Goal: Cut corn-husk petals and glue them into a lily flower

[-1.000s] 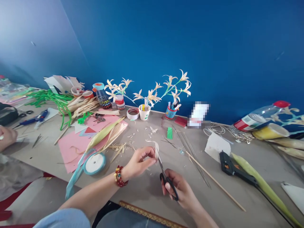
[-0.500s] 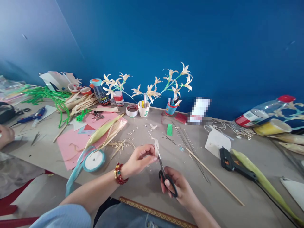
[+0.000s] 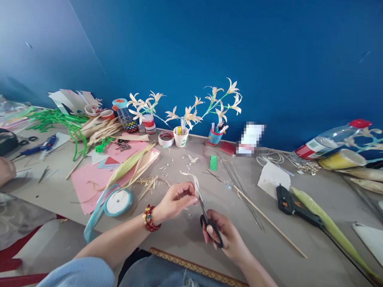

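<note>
My left hand (image 3: 179,200), with a beaded bracelet (image 3: 151,218) at its wrist, pinches a small pale piece of husk (image 3: 196,183) between thumb and fingers. A thin strip of it curls out to the upper left. My right hand (image 3: 223,233) has its fingers through the black handles of a pair of scissors (image 3: 204,209). The blades point up and away, against the husk piece beside my left fingertips. Cream husk flowers (image 3: 191,116) on green stems stand behind, in a white paper cup (image 3: 181,138).
Husk scraps (image 3: 152,183) and a ribbon spool (image 3: 119,202) lie left, on and near pink paper (image 3: 86,183). To the right are a wooden stick (image 3: 269,221), metal wires (image 3: 239,187) and a black glue gun (image 3: 295,209). Another person's hand (image 3: 6,171) rests at the far left.
The husk's tip now curls away to the left as a thin strip, where before it stood straight along the scissor blades. Both hands stay in nearly the same place.
</note>
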A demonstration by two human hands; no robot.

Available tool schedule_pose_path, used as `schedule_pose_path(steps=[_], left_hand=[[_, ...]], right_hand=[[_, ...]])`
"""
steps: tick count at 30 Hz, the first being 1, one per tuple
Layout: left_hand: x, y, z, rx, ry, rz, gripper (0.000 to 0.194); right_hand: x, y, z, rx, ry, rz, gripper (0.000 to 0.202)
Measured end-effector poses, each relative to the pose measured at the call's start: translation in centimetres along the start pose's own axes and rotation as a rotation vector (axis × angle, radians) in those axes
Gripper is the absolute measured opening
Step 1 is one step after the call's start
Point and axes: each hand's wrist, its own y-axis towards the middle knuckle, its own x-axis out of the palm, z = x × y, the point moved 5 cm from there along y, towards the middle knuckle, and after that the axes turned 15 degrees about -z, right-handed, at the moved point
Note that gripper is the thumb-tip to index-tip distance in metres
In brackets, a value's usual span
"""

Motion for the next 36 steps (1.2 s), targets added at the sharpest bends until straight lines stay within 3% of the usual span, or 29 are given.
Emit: schedule_pose_path(steps=[26,36], left_hand=[[-0.1,0.0,0.1,0.023,-0.101,-0.019,0.028],[-0.6,-0.2,0.0,0.059,-0.120,0.023,0.021]], right_hand=[[-0.2,-0.2,-1.3,-0.024,-0.126,0.059,0.057],[-0.7,-0.4,-0.4,-0.017,-0.092,0.093,0.054]])
